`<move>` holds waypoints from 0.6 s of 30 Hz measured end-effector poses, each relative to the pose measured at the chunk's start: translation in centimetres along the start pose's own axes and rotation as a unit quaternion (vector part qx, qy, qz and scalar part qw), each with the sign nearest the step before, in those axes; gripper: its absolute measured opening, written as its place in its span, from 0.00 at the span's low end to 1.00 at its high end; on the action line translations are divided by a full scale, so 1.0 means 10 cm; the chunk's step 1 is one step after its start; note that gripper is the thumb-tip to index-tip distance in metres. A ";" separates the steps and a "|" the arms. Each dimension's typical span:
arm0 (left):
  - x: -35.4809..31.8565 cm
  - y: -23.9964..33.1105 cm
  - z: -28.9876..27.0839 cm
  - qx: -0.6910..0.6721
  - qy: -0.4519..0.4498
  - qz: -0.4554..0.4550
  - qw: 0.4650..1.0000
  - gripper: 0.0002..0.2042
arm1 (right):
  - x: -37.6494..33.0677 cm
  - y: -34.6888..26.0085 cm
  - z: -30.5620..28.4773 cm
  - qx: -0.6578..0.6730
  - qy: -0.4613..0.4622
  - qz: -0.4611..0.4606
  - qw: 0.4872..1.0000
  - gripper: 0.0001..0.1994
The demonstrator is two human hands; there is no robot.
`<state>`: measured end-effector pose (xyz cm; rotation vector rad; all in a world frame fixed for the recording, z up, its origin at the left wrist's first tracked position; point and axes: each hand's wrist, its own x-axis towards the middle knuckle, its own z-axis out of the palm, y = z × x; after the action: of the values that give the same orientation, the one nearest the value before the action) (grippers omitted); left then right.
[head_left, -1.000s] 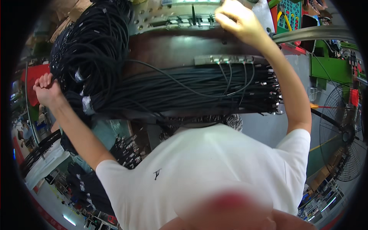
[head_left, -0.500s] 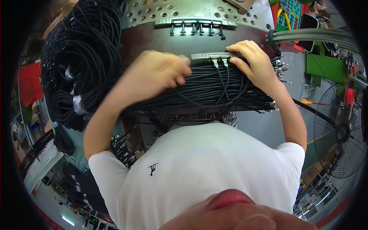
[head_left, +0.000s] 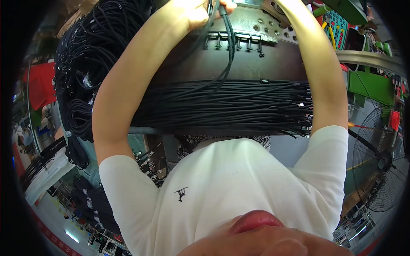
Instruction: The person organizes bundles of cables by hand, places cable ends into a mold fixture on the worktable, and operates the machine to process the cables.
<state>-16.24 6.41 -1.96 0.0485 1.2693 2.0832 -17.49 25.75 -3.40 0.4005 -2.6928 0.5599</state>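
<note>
At the top edge of the head view, my left hand [head_left: 200, 15] is closed around black cables [head_left: 230, 38], which hang from it down over the work surface. Their upper ends are hidden or cut off by the frame. My right arm reaches up to the same edge, and its hand lies outside the picture. Just below my left hand, a metal bar fixture [head_left: 267, 39] with several black T-shaped pieces lies on the machine bed. A wide row of black cables [head_left: 222, 104] stretches across the table's near side, connector ends toward the right.
A large heap of coiled black cables [head_left: 85, 64] fills the left side. A perforated metal plate [head_left: 273, 27] lies beyond the fixture. At the right are a curved metal rail [head_left: 367, 59], a green keypad panel [head_left: 336, 27] and a standing fan [head_left: 382, 164].
Both hands have moved up and away from the cable row. The metal bar with small connectors, held between them earlier, is out of sight. Cables now trail from my left hand.
</note>
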 end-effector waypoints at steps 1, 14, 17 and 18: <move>0.11 -0.02 -0.06 -0.121 0.020 -0.122 0.985 0.11 | 0.02 0.05 0.02 -0.011 0.004 0.000 1.000 0.13; 0.00 0.10 -0.10 0.748 0.026 0.568 0.342 0.11 | -0.38 -0.11 -0.36 -0.024 -0.094 0.005 0.995 0.17; 0.15 0.04 -0.21 0.703 0.016 0.517 0.488 0.13 | -0.38 -0.10 -0.28 -0.137 -0.012 -0.081 0.987 0.16; 0.17 0.01 -0.23 0.657 0.010 0.413 0.630 0.13 | -0.37 -0.09 -0.27 -0.134 -0.017 -0.081 0.987 0.16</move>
<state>-18.43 5.58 -3.61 1.4821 2.8549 1.1212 -13.11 26.80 -2.25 0.5495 -2.6854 0.1418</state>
